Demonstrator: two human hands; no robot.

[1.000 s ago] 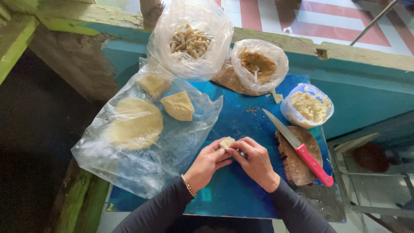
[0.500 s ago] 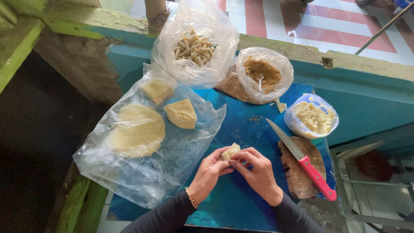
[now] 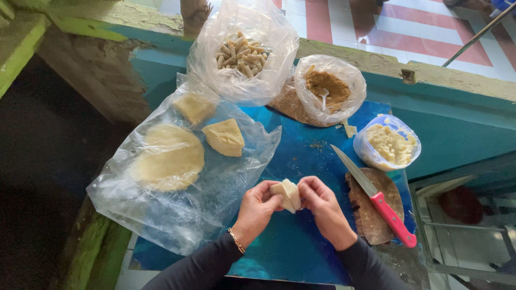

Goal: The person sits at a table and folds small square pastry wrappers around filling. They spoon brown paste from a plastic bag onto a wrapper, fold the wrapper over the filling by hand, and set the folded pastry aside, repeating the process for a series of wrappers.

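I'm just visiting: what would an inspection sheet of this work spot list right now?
Surface: blue board with crumbs, resting on a teal ledge.
Job's things: small folded pale dough piece, pinched between both hands above the board.
Clutter: clear plastic sheet holding a round flat dough disc and cut dough wedges; bag of pale rolled sticks; bag of brown crumbly filling; tub of yellowish mash; pink-handled knife lying on a brown wooden slab.
Grippers: left hand and right hand, both gripping the dough.
Cables: nothing seen.
Surroundings: red and white tiled floor beyond the ledge.
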